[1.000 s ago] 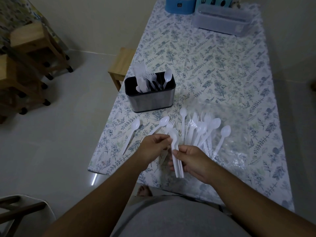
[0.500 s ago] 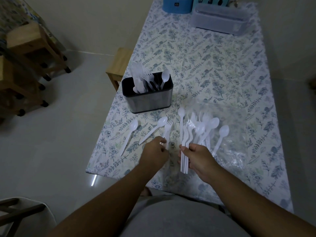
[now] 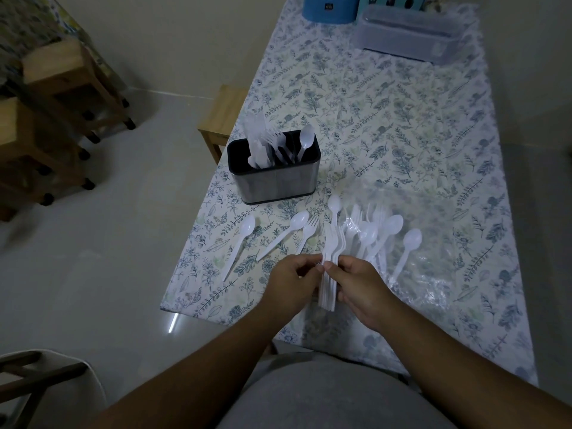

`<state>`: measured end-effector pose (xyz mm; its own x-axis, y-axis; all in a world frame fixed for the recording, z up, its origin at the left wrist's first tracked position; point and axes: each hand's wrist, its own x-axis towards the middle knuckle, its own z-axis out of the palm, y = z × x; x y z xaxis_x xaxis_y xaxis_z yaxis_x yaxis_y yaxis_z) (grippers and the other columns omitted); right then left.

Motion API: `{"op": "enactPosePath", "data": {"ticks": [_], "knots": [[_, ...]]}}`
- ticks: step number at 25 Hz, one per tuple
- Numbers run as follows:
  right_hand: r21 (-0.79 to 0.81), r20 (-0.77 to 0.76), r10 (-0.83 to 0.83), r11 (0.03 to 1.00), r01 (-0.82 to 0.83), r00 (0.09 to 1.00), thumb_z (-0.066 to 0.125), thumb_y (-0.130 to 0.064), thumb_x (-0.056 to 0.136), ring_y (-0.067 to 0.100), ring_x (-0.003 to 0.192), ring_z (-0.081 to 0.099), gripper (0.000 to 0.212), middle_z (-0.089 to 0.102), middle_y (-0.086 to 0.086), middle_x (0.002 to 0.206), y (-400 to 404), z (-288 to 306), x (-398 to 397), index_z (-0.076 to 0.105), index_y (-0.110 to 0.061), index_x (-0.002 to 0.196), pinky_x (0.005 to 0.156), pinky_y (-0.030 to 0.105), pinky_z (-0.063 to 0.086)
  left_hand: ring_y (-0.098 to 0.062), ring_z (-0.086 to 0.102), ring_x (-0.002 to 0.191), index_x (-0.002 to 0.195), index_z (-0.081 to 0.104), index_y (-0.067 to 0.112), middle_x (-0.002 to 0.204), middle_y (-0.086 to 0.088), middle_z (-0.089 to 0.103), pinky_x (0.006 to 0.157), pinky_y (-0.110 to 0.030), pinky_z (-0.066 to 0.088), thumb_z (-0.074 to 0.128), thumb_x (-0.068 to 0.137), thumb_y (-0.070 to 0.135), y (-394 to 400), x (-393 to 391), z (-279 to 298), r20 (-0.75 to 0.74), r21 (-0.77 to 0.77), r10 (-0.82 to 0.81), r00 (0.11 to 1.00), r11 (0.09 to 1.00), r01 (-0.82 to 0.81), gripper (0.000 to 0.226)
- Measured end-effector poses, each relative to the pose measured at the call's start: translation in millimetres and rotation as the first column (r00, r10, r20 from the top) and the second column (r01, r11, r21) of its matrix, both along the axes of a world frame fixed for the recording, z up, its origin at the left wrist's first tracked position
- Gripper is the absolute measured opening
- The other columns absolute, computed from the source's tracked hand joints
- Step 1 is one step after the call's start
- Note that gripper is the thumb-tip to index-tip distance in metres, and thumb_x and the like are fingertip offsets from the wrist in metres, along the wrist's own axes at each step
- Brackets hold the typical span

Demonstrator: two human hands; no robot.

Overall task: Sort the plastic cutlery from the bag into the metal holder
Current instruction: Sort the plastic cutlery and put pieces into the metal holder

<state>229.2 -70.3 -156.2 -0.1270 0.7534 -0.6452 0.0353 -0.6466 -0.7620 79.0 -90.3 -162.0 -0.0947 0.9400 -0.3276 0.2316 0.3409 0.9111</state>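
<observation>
Head view: both hands meet over the near edge of the surface (image 3: 402, 125), which carries a floral-print cloth. Right hand (image 3: 360, 287) has fingers curled round a stacked bundle of white plastic cutlery (image 3: 330, 267), handles toward the person, heads pointing to the far edge. Left hand (image 3: 291, 284) pinches at the same bundle from its left side, fingertips against the handles. Rectangular metal holder with black rim (image 3: 274, 176) stands near the left edge, beyond the hands; it has white knives, forks and one spoon upright in its compartments. Loose on the cloth between holder and hands: a white plastic spoon (image 3: 240, 244) nearest the left edge, a second white spoon (image 3: 286, 232) beside it, a white plastic fork (image 3: 308, 232) touching that spoon's bowl. Clear plastic bag (image 3: 433, 258) lies flat right of the bundle, with more white spoons and forks (image 3: 380, 233) lying on it. Far edge: blue round container (image 3: 329, 7) and clear lidded plastic box (image 3: 408, 35).
</observation>
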Motion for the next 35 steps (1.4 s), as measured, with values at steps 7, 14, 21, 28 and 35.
{"op": "enactPosePath", "data": {"ticks": [7, 14, 21, 28, 35], "knots": [[-0.04, -0.092, -0.063, 0.997, 0.06, 0.994, 0.06, -0.011, 0.1, 0.028, 0.1, 0.075, 0.017, 0.078, 0.016, 0.105, 0.4, 7.0, -3.2, 0.075, -0.007, 0.108, 0.095, 0.047, 0.058, -0.009, 0.064, 0.089, 0.115, 0.073, 0.012, 0.099, 0.004, 0.062, 0.077, -0.022, 0.055, 0.062, 0.094, 0.012, -3.0, 0.9, -1.9, -0.31, 0.244, -0.106, 0.945, 0.952, 0.187, 0.024], [0.026, 0.006, -0.001, 1.0, 0.001, 1.0, 0.067, -0.009, 0.095, 0.021, 0.092, 0.076, 0.014, 0.08, 0.009, 0.099, -1.5, 8.5, 2.0, 0.076, -0.009, 0.106, 0.071, 0.03, 0.06, -0.02, 0.061, 0.093, 0.106, 0.07, 0.008, 0.101, -0.008, 0.066, 0.081, -0.036, 0.054, 0.061, 0.088, 0.008, 18.7, -10.0, 5.3, -0.527, 0.272, -0.116, 0.842, 0.916, 0.297, 0.021], [-0.043, 0.068, -0.102, 0.994, 0.105, 0.992, 0.072, -0.014, 0.093, 0.023, 0.087, 0.075, 0.01, 0.08, 0.007, 0.092, -0.8, 9.8, 6.6, 0.076, -0.012, 0.101, 0.076, 0.038, 0.062, -0.02, 0.063, 0.079, 0.123, 0.055, 0.015, 0.095, -0.01, 0.069, 0.066, -0.029, 0.051, 0.058, 0.093, 0.004, 27.1, -20.1, -1.5, -0.615, -0.041, -0.182, 0.767, 0.979, 0.199, 0.033], [-0.07, -0.135, -0.083, 0.995, 0.074, 0.987, 0.06, -0.009, 0.1, 0.032, 0.097, 0.076, 0.018, 0.079, 0.014, 0.105, -3.0, 17.2, 5.4, 0.072, -0.008, 0.114, 0.086, 0.049, 0.061, -0.033, 0.072, 0.096, 0.131, 0.064, 0.022, 0.099, -0.017, 0.075, 0.088, -0.042, 0.06, 0.06, 0.096, 0.002, -11.3, -8.3, 13.2, 0.277, -0.139, -0.057, 0.959, 0.985, 0.099, 0.04], [0.135, 0.109, 0.081, 0.986, -0.095, 0.991, 0.072, -0.014, 0.092, 0.025, 0.083, 0.074, 0.009, 0.077, 0.015, 0.088, -5.9, 16.1, -0.1, 0.074, -0.006, 0.094, 0.08, 0.049, 0.062, -0.001, 0.067, 0.084, 0.106, 0.072, 0.027, 0.098, 0.008, 0.069, 0.071, -0.014, 0.052, 0.066, 0.091, 0.013, -9.0, -7.1, 26.2, -0.034, -0.044, -0.06, 0.998, 0.997, 0.059, 0.022]]}}
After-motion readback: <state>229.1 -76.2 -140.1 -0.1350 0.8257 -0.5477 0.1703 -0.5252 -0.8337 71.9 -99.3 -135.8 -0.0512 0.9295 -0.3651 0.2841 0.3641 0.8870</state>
